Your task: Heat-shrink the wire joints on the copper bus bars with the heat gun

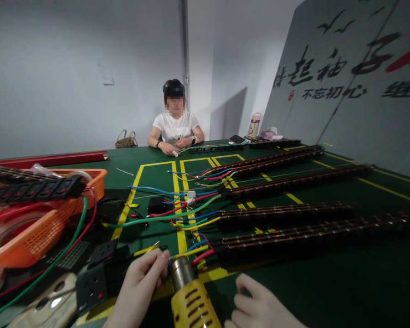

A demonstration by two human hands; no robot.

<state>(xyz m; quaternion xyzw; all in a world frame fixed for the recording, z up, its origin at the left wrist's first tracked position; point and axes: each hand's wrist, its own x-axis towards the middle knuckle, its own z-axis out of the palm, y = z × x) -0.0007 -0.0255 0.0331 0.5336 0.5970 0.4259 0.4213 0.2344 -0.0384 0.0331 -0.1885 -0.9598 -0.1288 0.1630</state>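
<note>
My left hand (149,273) is closed in a pinch beside the nozzle of a yellow heat gun (195,303). A yellow wire (193,251) runs into its fingertips from the nearest dark strip (294,239). The metal nozzle points away from me, close to this wire and a red one (203,257). To the right of the heat gun, my right hand (256,303) is loosely curled, with no object showing in it and its thumb hidden. Black sockets (92,286) lie left of my left hand.
An orange basket (49,237) with tape rolls and a black socket strip stands left. Several dark strips with coloured wire ends, such as this one (294,180), lie across the green table (150,182). Opposite sits a person (176,125), hands on another strip.
</note>
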